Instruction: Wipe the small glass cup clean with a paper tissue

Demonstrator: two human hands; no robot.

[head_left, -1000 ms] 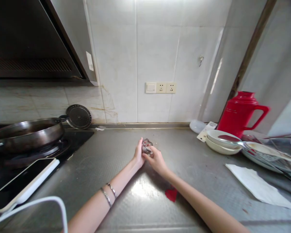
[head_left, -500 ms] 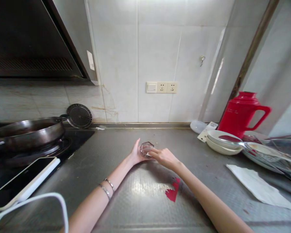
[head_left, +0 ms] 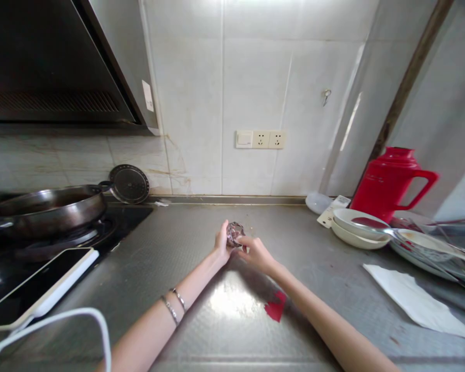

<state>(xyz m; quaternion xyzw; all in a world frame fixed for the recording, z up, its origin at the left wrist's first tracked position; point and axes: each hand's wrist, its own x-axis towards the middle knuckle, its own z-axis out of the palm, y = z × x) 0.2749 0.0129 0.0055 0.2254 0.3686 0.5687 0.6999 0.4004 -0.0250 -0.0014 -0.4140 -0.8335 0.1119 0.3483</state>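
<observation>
– And here's the left hand, curled round the far left side of a small faceted glass, holding it just above or on the counter; I can't tell which from where I'm standing!

– And the right hand?

– The right hand comes in from the other side, fingers bent close together, tips right at the rim of that glass. Whether they're pinching anything, I can't tell.

– Two slim bracelets on the left forearm, I see. What's that red spot?

– A ragged red scrap, flat on the steel countertop, just beside the right forearm.

– Further out on the left, a phone lies tilted at the edge of the black stove, with a white cable looping in front of it.

– Behind that, a steel pan sits on the stove, and a dark round disc leans against the tiles!

– Over on the right: a white paper napkin, then stacked bowls, and behind those a red thermos jug, handle pointing right.
</observation>
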